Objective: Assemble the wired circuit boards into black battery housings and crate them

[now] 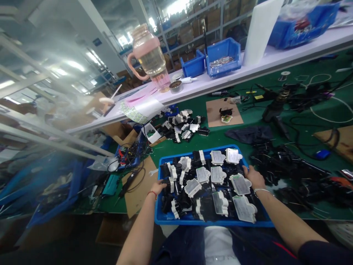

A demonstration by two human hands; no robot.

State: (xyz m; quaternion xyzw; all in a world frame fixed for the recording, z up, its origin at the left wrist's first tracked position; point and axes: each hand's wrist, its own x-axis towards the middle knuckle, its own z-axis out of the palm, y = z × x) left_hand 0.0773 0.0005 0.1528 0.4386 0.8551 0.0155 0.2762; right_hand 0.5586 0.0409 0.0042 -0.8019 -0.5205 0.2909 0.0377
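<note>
A blue plastic tray [187, 222] lies at the front edge of the bench, close against my body. Inside it are several black parts with white plastic housings [218, 175], some flat with a label up, others on their sides. My left hand [158, 187] grips the tray's left rim, its fingers bent over the edge. On the opposite side, my right hand [255, 178] holds the right rim, thumb inside near the housings. The undersides of both hands are hidden.
Loose white-and-black parts [184, 125] are heaped behind the tray. Right of it lie a dark cloth [249, 134] and black cabled parts [292, 165]. A shelf [198, 86] crosses above, bearing a pink-lidded jug [151, 57] and blue bins [224, 55]. Cardboard [140, 187] lies left.
</note>
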